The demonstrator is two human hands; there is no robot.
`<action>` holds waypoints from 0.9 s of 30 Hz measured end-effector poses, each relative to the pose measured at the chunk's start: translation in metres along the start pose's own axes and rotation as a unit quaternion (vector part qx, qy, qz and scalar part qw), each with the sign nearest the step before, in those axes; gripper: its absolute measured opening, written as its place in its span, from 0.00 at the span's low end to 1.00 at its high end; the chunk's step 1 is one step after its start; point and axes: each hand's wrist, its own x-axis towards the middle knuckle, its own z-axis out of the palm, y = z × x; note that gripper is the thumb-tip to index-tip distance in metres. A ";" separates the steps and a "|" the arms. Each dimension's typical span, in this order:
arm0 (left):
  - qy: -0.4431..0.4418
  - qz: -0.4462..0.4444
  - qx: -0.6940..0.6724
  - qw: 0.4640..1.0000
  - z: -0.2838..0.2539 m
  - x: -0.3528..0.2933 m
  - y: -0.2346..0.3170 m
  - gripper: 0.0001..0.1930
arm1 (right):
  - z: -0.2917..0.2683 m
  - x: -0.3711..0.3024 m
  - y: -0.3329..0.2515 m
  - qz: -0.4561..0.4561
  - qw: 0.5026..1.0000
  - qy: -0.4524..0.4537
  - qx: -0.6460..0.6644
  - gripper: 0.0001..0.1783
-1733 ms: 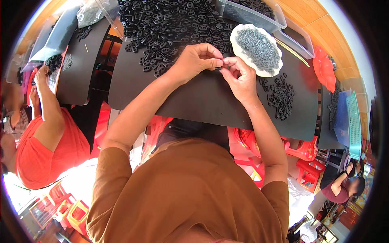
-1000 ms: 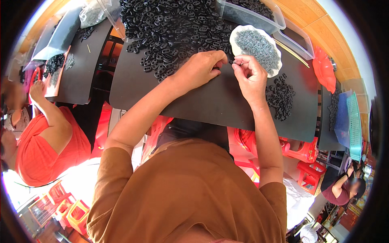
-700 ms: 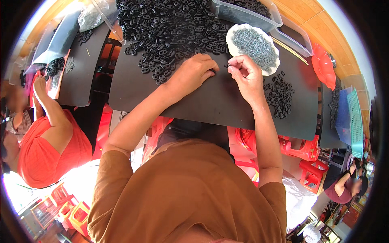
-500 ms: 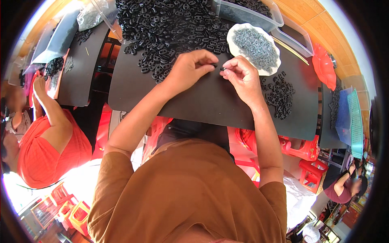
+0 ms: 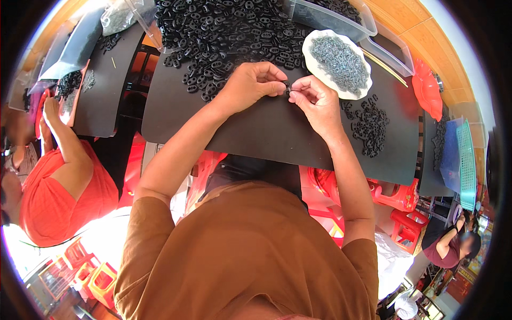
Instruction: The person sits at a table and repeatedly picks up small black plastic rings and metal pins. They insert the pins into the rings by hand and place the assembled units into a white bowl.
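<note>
My left hand pinches a small black plastic piece between thumb and fingertips. Close against it, my right hand has thumb and index finger pressed together at the same spot, on a tiny part mostly hidden by the fingers. Beyond my left hand spreads a big heap of black oval two-holed plastic pieces. A white scalloped dish full of small grey translucent bits stands just past my right hand. To the right of my right wrist lies a smaller pile of black pieces.
Dark table beneath my hands. Clear plastic bins stand at the back, with thin sticks alongside. A red scalloped dish and a turquoise basket are at right. Another person in red works at the left table.
My two hands have come closer together, so the fingertips and small parts now nearly meet. The view has shifted slightly.
</note>
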 end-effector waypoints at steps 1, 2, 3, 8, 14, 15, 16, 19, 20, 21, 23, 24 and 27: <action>-0.002 -0.007 -0.003 1.000 -0.002 0.001 0.000 0.09 | 0.000 0.000 0.001 -0.003 1.000 0.002 0.001 0.06; 0.001 -0.008 -0.001 1.000 -0.002 0.001 0.001 0.09 | 0.000 0.000 0.002 -0.006 1.000 0.004 0.001 0.07; 0.003 -0.010 0.000 1.000 -0.002 0.001 0.001 0.09 | 0.001 0.000 0.001 -0.008 1.000 0.004 0.000 0.07; -0.001 -0.022 -0.032 0.999 -0.004 0.002 0.004 0.10 | 0.002 0.001 -0.003 -0.018 1.000 0.003 -0.016 0.08; -0.005 -0.034 -0.031 0.999 -0.002 0.002 0.006 0.10 | 0.001 0.000 -0.003 -0.024 1.000 0.001 -0.018 0.08; -0.005 -0.033 -0.028 0.999 -0.002 0.002 0.006 0.10 | 0.002 0.000 -0.003 -0.025 1.000 0.000 -0.016 0.08; -0.004 -0.032 -0.026 0.999 -0.002 0.002 0.006 0.10 | 0.002 0.000 -0.002 -0.026 1.000 0.000 -0.014 0.08; -0.005 -0.034 -0.016 0.999 -0.002 0.003 0.005 0.10 | 0.002 0.000 -0.002 -0.024 1.000 0.000 -0.015 0.08; -0.007 -0.033 -0.014 0.999 -0.003 0.003 0.004 0.10 | 0.002 0.000 -0.002 -0.023 1.000 0.000 -0.016 0.08; -0.008 -0.031 -0.012 0.999 -0.003 0.003 0.004 0.09 | 0.002 0.000 -0.002 -0.023 1.000 0.000 -0.016 0.08; -0.010 -0.028 -0.011 0.999 -0.003 0.003 0.004 0.09 | 0.002 0.000 -0.001 -0.022 1.000 0.001 -0.016 0.08; -0.009 -0.028 -0.012 1.000 -0.003 0.002 0.004 0.09 | 0.002 0.000 -0.001 -0.023 1.000 0.002 -0.015 0.08; -0.018 -0.012 0.012 1.000 -0.001 -0.001 0.005 0.09 | 0.003 -0.001 -0.002 -0.025 1.000 0.006 -0.014 0.08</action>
